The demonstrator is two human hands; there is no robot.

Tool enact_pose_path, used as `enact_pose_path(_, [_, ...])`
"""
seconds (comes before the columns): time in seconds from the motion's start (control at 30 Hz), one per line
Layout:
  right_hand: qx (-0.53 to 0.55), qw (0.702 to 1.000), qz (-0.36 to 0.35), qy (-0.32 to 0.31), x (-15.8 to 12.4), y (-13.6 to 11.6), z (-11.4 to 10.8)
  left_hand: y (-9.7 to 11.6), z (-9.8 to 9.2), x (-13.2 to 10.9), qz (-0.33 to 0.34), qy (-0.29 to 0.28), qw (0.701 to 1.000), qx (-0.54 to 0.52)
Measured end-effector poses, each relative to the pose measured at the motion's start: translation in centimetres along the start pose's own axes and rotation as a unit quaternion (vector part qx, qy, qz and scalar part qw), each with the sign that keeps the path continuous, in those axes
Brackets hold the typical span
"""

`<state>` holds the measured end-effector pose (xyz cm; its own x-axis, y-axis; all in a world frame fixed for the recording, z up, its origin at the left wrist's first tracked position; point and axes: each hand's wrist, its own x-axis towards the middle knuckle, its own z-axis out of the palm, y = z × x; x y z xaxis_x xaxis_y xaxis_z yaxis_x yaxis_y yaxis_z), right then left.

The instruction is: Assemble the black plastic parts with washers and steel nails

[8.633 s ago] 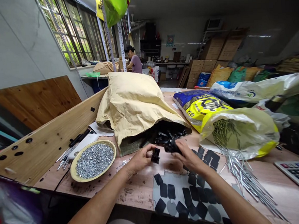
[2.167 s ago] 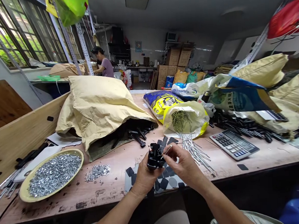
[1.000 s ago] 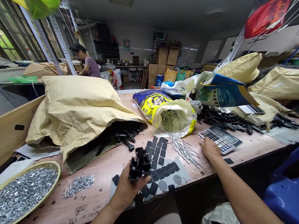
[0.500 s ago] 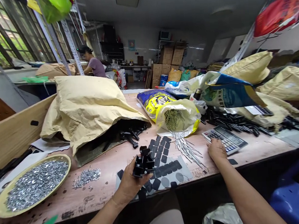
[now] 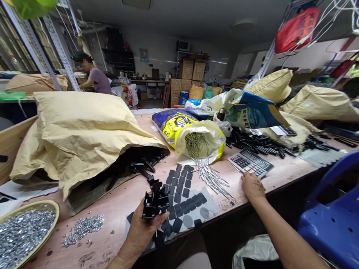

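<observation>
My left hand [image 5: 139, 225] is closed around a cluster of black plastic parts [image 5: 155, 199], raised above the table's front edge. Below and beyond it lie rows of dark flat pads [image 5: 181, 183], some on a grey sheet [image 5: 213, 206]. My right hand [image 5: 252, 186] rests at the table edge, by the lower side of a calculator [image 5: 250, 162]. Its fingers are bent together and point down; what lies under them is hidden. Between the hands, long metal pins [image 5: 211, 177] spill from a yellow and purple bag [image 5: 179, 124].
A bowl of small metal nuts [image 5: 23, 235] and a loose pile of them [image 5: 84, 229] are at left. A big paper sack [image 5: 83, 129] holds black parts. More black parts [image 5: 256, 143] lie at right, near a blue chair [image 5: 341, 213]. A person [image 5: 97, 78] sits at the back left.
The view has turned right. My right hand has slid off the calculator's front toward the table edge, over where a dark pad lay. My left hand keeps holding the black parts.
</observation>
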<state>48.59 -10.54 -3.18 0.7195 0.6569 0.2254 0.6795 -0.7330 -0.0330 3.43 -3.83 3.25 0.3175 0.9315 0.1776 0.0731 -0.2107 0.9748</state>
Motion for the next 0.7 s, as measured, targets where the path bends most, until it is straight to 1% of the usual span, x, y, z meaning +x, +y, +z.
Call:
enact_pose_path(0.17, [0.02, 1.0, 0.017, -0.009, 0.8, -0.3, -0.4, 0.1, 0.0, 0.0, -0.017, -0.001, 1.0, -0.012])
enact_pose_path(0.33, [0.06, 0.997, 0.04, -0.016, 2.2, -1.9, -1.2, -0.8, 0.2, 0.1, -0.002, -0.015, 1.0, -0.02])
enact_pose_path(0.4, [0.081, 0.995, 0.048, -0.017, 2.3, -2.6, -1.7, -0.9, 0.2, 0.2, 0.008, -0.008, 1.0, -0.022])
enact_pose_path(0.47, [0.107, 0.993, 0.046, -0.018, 2.0, -3.2, -2.4, -0.6, 0.2, 0.2, 0.016, 0.011, 1.0, -0.013])
enact_pose_path(0.53, [0.141, 0.989, 0.029, -0.023, 1.4, -3.9, -3.3, 0.0, 0.1, 0.2, 0.019, 0.02, 1.0, -0.002])
enact_pose_path(0.6, [0.186, 0.982, -0.008, -0.035, 0.3, -4.8, -4.8, 0.9, 0.0, 0.2, 0.021, 0.016, 1.0, 0.012])
enact_pose_path(0.67, [0.236, 0.968, -0.066, -0.051, -1.3, -6.1, -7.1, 1.7, -0.1, 0.3, 0.039, 0.007, 0.999, 0.036])
enact_pose_path(0.7, [0.272, 0.955, -0.11, -0.054, -2.4, -7.0, -8.7, 2.0, 0.0, 0.3, 0.05, 0.0, 0.998, 0.044])
